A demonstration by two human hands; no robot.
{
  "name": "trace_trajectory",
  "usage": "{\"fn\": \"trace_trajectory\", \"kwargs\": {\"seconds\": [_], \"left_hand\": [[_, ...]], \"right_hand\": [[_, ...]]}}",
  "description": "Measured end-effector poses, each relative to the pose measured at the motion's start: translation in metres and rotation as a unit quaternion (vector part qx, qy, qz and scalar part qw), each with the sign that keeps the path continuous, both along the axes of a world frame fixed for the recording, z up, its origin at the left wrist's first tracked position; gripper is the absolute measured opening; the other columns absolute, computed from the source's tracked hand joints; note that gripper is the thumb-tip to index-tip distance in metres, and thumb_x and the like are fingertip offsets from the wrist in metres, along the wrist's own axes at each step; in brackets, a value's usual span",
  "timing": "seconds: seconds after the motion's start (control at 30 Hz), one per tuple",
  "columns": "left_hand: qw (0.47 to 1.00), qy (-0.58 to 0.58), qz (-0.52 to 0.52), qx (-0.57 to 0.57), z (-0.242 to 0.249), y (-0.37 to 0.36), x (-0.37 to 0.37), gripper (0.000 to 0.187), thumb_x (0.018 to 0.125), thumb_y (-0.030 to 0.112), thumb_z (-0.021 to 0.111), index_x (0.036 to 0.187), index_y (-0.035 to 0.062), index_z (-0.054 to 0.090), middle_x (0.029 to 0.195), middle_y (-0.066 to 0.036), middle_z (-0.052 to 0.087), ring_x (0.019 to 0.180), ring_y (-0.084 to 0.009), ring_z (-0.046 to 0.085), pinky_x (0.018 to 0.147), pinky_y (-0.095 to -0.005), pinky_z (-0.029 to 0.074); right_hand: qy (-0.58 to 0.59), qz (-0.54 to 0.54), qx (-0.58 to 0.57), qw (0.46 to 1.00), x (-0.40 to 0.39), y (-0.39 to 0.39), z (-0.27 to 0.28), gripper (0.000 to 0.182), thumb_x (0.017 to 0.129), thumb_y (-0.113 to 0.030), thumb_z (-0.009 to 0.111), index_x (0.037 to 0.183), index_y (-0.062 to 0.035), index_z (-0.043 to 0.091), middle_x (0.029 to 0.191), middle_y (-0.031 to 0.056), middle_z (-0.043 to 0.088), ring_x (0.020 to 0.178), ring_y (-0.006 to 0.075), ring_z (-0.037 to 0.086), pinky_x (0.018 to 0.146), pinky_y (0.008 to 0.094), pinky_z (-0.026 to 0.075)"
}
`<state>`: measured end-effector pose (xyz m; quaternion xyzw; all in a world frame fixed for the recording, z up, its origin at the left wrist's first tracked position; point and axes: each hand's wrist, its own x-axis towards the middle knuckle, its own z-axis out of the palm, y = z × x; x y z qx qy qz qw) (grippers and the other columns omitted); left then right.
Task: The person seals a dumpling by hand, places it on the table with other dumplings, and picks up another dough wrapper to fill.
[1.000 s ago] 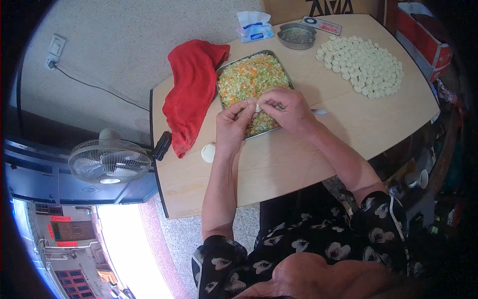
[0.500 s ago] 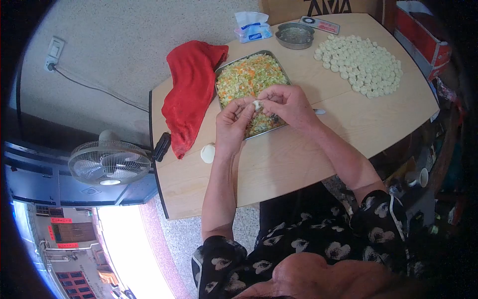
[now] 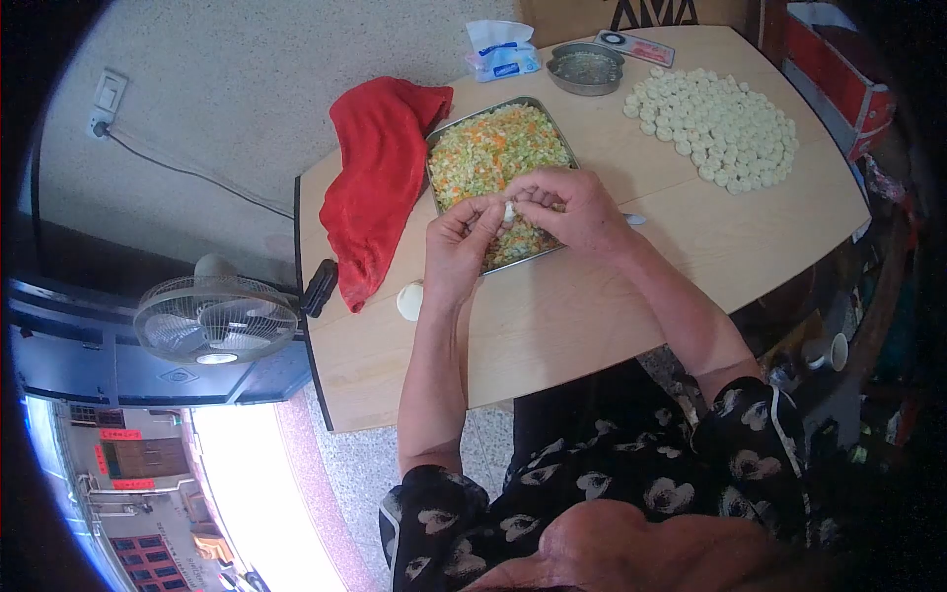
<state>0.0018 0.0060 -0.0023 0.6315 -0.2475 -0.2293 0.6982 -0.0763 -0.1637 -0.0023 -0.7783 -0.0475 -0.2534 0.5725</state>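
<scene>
A small white dumpling (image 3: 509, 211) is pinched between the fingertips of both hands. My left hand (image 3: 457, 249) closes on its left side, and my right hand (image 3: 574, 209) grips it from the right. Both hands are held over a metal tray (image 3: 558, 130) of chopped green, white and orange vegetable filling (image 3: 498, 148). Beside my left forearm lie round white dumpling wrappers (image 3: 409, 302), partly covered by the arm. Many finished dumplings (image 3: 712, 128) spread over the right side of the table.
A red cloth (image 3: 380, 187) lies left of the tray, near a black object (image 3: 321, 288) at the table edge. Behind are a tissue pack (image 3: 503, 51), a round metal tin (image 3: 585, 71) and a flat box (image 3: 636, 47). A fan (image 3: 215, 318) stands at left.
Both hands stay over the tray on the dumpling, with only slight finger movement. The view has shifted very little.
</scene>
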Motion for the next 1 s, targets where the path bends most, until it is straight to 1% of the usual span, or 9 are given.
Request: {"fn": "trace_trajectory", "kwargs": {"seconds": [0.07,0.17,0.27,0.37,0.47,0.57,0.67,0.87,1.0], "left_hand": [[1.0,-0.019,0.001,0.013,0.0,0.0,0.001,0.019,0.095,0.011,0.062,0.109,-0.0026,0.067,0.088,-0.001,0.067,0.077,-0.0058,0.057,0.07,-0.0203,0.047],[0.999,-0.023,-0.001,0.022,-0.003,0.003,0.003,0.02,0.095,0.012,0.062,0.108,-0.003,0.068,0.086,0.0,0.066,0.076,-0.0051,0.056,0.068,-0.0199,0.046],[0.999,-0.031,-0.011,0.03,-0.001,0.003,0.002,0.021,0.096,0.013,0.063,0.108,-0.0034,0.068,0.084,0.001,0.065,0.074,-0.0045,0.054,0.066,-0.0194,0.044],[0.998,-0.037,-0.006,0.05,-0.001,0.004,0.002,0.022,0.095,0.011,0.063,0.111,-0.0041,0.067,0.089,-0.001,0.067,0.078,-0.0058,0.058,0.07,-0.0203,0.047],[1.0,-0.001,0.004,-0.011,0.004,-0.004,-0.007,0.026,0.095,0.009,0.062,0.118,-0.0032,0.064,0.097,-0.005,0.069,0.086,-0.008,0.062,0.078,-0.0225,0.051],[0.998,-0.007,0.012,-0.061,0.004,-0.009,-0.01,0.029,0.094,0.005,0.062,0.122,-0.0035,0.061,0.102,-0.006,0.068,0.09,-0.0099,0.064,0.082,-0.0241,0.052],[0.998,-0.014,0.015,-0.052,-0.003,-0.007,-0.004,0.029,0.093,0.004,0.062,0.121,-0.0031,0.062,0.102,-0.006,0.069,0.089,-0.0102,0.064,0.08,-0.0238,0.052],[0.999,-0.026,0.027,-0.015,-0.004,-0.004,-0.004,0.028,0.094,0.007,0.062,0.12,-0.0025,0.064,0.099,-0.006,0.07,0.085,-0.0085,0.063,0.077,-0.0227,0.052],[0.999,-0.024,0.027,-0.001,-0.004,-0.004,-0.003,0.025,0.094,0.005,0.062,0.117,-0.003,0.066,0.097,-0.005,0.069,0.085,-0.0072,0.061,0.076,-0.0211,0.05]], "right_hand": [[-0.049,-0.014,-0.055,0.997,0.002,0.0,-0.003,0.007,0.084,-0.003,0.069,0.091,-0.0039,0.068,0.073,0.0032,0.064,0.066,0.0055,0.058,0.058,0.0254,0.048],[-0.04,0.009,-0.082,0.996,0.002,-0.002,-0.006,0.009,0.085,-0.001,0.067,0.094,-0.002,0.068,0.08,0.0042,0.065,0.071,0.0067,0.059,0.063,0.0237,0.049],[0.017,0.012,-0.01,1.0,0.0,0.004,-0.011,0.008,0.085,0.0,0.067,0.094,-0.0009,0.068,0.082,0.0035,0.066,0.07,0.0064,0.06,0.062,0.0228,0.049],[0.105,0.003,0.063,0.993,-0.002,0.006,-0.008,0.007,0.086,-0.001,0.066,0.093,0.0005,0.068,0.082,0.0036,0.068,0.071,0.0069,0.062,0.063,0.0221,0.051],[0.095,0.012,0.167,0.981,0.0,0.004,-0.005,0.009,0.087,-0.001,0.066,0.095,0.0028,0.068,0.082,0.0047,0.068,0.071,0.0083,0.064,0.065,0.022,0.053],[0.095,0.028,0.224,0.97,0.002,-0.001,-0.006,0.012,0.087,-0.003,0.066,0.097,0.0043,0.067,0.08,0.0061,0.068,0.072,0.0103,0.066,0.065,0.023,0.055],[0.112,0.043,0.22,0.968,0.002,-0.002,-0.003,0.015,0.087,-0.004,0.068,0.098,0.0054,0.067,0.08,0.0069,0.068,0.07,0.0108,0.066,0.063,0.0235,0.055],[0.129,0.046,0.215,0.967,0.002,-0.003,-0.004,0.013,0.087,-0.003,0.067,0.097,0.0052,0.067,0.079,0.007,0.068,0.07,0.0105,0.066,0.063,0.0233,0.055],[0.118,0.036,0.16,0.979,0.001,-0.003,-0.003,0.01,0.086,-0.002,0.067,0.095,0.0026,0.068,0.079,0.0041,0.067,0.068,0.0078,0.063,0.062,0.0225,0.053]]}}
